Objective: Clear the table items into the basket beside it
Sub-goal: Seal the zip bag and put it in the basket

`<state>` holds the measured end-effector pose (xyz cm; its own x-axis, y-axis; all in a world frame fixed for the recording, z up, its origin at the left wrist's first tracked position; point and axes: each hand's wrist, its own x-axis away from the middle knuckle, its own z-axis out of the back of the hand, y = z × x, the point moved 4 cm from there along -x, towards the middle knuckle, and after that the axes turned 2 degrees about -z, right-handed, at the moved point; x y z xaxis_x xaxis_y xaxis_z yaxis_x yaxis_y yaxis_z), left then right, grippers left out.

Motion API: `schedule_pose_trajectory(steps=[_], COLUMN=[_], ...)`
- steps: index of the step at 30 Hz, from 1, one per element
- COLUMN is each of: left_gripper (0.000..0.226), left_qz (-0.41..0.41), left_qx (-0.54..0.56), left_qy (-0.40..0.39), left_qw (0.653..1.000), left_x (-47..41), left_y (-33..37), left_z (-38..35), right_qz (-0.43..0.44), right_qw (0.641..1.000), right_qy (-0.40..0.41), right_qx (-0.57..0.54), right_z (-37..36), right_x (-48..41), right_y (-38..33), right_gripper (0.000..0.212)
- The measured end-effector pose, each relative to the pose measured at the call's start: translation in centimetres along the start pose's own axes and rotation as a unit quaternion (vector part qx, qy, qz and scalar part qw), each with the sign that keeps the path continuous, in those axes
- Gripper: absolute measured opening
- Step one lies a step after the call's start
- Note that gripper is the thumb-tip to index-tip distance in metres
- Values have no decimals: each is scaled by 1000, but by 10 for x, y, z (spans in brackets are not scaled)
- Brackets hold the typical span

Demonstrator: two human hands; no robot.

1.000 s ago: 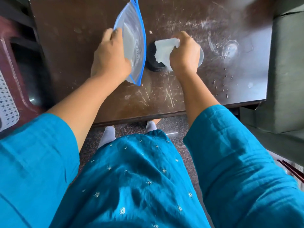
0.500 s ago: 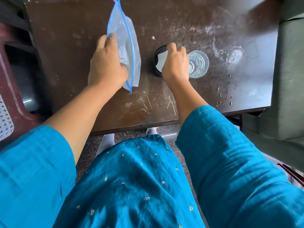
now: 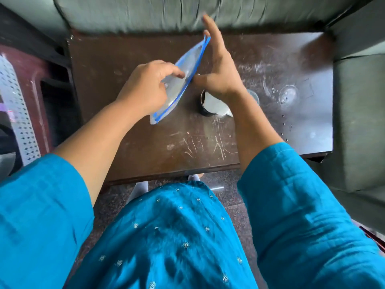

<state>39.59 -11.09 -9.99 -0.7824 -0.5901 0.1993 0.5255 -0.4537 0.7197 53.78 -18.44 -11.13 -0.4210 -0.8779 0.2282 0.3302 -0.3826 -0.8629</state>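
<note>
Tabletop [image 3: 145, 142]: bag [image 3: 188, 64] in left hand [image 3: 145, 86]

Grey-green sofa [image 3: 145, 13] runs along far side, cushion seams visible. Matching sofa section [image 3: 358, 122] close on right. Maroon plastic chair [image 3: 37, 84] at left, partly out of frame. Dark speckled stone floor [image 3: 229, 197] below. Teal tunic [image 3: 177, 236] with small embroidered motifs fills foreground; white-clad legs [image 3: 141, 187] beneath hem.

No text or label is readable, not even on the blurred zip bag [image 3: 189, 59].
</note>
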Motion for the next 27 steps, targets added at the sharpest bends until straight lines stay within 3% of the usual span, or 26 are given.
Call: schedule_pose_trajectory(steps=[3, 6, 8, 10, 12, 13, 15, 18, 21, 23, 25, 27], left_gripper=[41, 40, 30, 8, 30, 48, 64, 41, 26, 26, 27, 30], left_qz=[-30, -39, -33, -23, -32, -41, -47, -50, -55, -80, -93, -99], left_qx=[33, 121, 227, 361, 480, 496, 482, 428, 462, 473, 455, 425], left_qy=[15, 3, 21, 42, 15, -1, -17, 61, 136, 147, 160, 167], left_qw=[999, 992, 973, 931, 876, 867, 875, 900, 875, 865, 871, 884], left_x=[-4, -4, -1, 6, 14, 17, 22, 25, 26, 26, 25, 26], left_y=[25, 53, 73, 89, 101, 107, 119, 140, 154, 162, 166, 170], left_z=[34, 68, 93, 119, 142, 152, 162, 176, 196, 209, 220, 228], right_qz=[-6, 24, 43, 63, 75, 77, 81, 98, 116, 97, 69, 70], right_qw=[998, 999, 998, 987, 967, 954, 925, 892, 883, 907, 938, 948], right_qy=[-61, -21, 38, 84, 146, 176, 229, 271, 206, 137, 82, 77], right_qx=[-30, 27, -14, -120, -197, -231, -291, -347, -406, -387, -330, -301], right_z=[22, 53, 77, 96, 114, 123, 136, 152, 157, 156, 151, 147], right_x=[-2, 2, 8, 17, 28, 33, 40, 49, 58, 65, 71, 73], right_y=[-36, -73, -101, -129, -157, -172, -195, -229, -250, -253, -249, -246], right_gripper=[48, 22, 24, 30, 31, 30, 26, 22, 32, 43, 38, 30])
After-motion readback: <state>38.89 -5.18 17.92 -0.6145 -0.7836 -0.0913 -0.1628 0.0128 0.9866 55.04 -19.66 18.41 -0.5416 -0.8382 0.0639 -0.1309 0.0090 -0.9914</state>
